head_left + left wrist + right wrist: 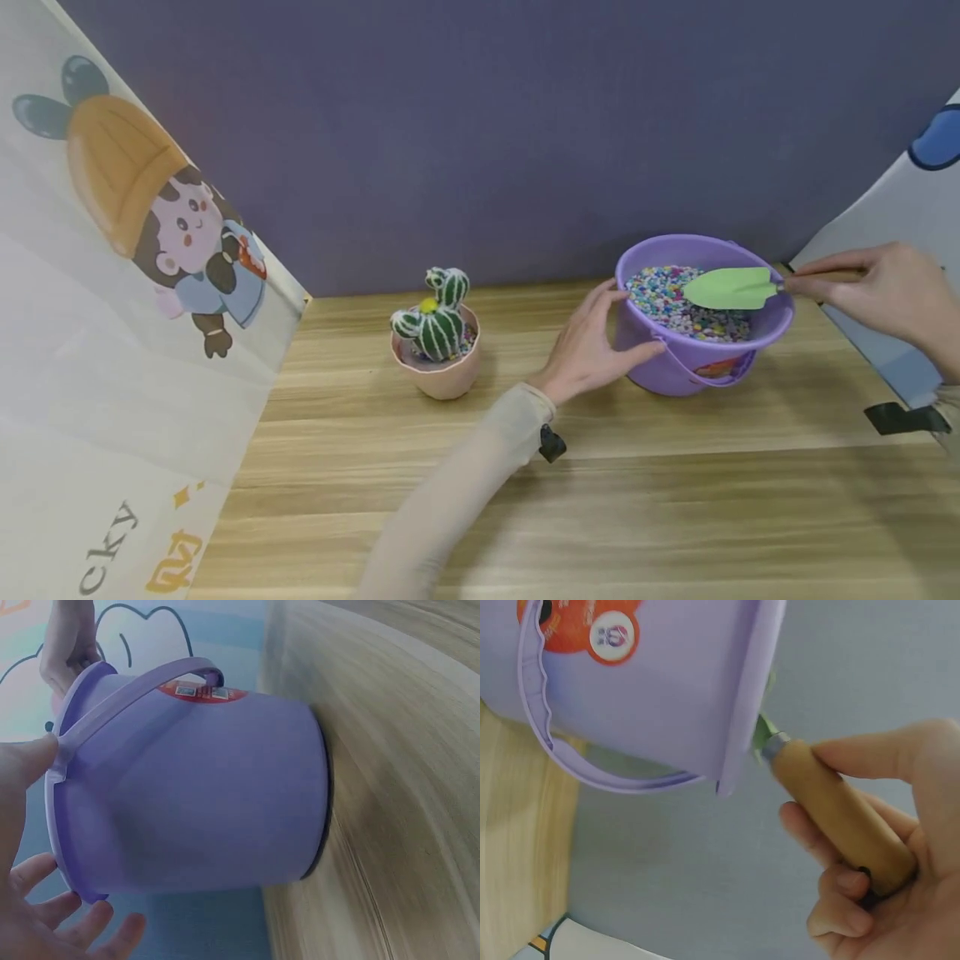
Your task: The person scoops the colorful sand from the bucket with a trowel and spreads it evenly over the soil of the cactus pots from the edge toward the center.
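A purple bucket (660,367) stands on the right part of the table, holding many small multicoloured pebbles (660,287). My left hand (588,346) grips its near left rim; in the left wrist view the thumb lies by the handle joint, with the fingers spread along the rim. My right hand (896,287) holds a garden trowel by its wooden handle (840,814). The trowel's green blade (727,288) reaches over the bucket's right rim and lies above the pebbles, its tip toward the left. Whether the blade touches them I cannot tell.
Left of the bucket stands a pink pot (446,379) with a knitted green cactus (438,333) and some coloured pebbles in it. A dark panel (480,150) closes the back of the wooden table (600,517). A white printed panel (90,375) stands at the left, another at the right.
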Demonstrator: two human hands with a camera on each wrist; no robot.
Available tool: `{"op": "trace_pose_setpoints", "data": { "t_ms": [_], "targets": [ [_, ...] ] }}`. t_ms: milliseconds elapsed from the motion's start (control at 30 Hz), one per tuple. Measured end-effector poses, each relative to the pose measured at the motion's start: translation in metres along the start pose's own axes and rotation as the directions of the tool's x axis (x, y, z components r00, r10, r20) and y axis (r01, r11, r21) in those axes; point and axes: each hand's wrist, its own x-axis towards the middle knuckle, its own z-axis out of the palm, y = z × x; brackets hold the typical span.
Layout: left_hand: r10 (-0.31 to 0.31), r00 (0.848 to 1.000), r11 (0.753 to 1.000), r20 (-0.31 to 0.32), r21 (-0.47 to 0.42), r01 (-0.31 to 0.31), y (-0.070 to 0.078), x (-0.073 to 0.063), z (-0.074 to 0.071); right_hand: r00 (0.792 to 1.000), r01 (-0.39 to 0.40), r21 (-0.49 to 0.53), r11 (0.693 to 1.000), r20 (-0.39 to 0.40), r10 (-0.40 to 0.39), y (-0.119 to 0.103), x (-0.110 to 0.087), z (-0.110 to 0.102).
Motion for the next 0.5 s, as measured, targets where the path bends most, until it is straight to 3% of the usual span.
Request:
{"op": "trace_pose_setpoints", "data": {
  "t_ms": [100, 233, 367, 500],
  "targets": [
    [0.005, 1.000, 1.000, -0.007, 0.022, -0.005, 0.000, 0.002, -0.001, 0.999, 0.013, -0.046, 0.999, 0.033, -0.011, 0.000, 0.002, -0.001],
    [0.013, 1.000, 0.999, -0.015, 0.043, -0.013, -0.001, 0.004, -0.002, 0.993, 0.086, -0.059, 0.995, 0.091, -0.081, -0.006, 0.006, 0.005],
    [0.017, 1.000, 0.999, -0.017, 0.031, -0.016, -0.001, 0.005, -0.003, 0.984, 0.129, -0.017, 0.991, 0.127, -0.126, -0.019, 0.011, 0.018],
    [0.019, 1.000, 1.000, -0.017, 0.024, -0.019, 0.000, 0.004, -0.003, 0.981, 0.123, 0.041, 0.992, 0.144, -0.128, -0.023, 0.012, 0.029]
  ]
}}
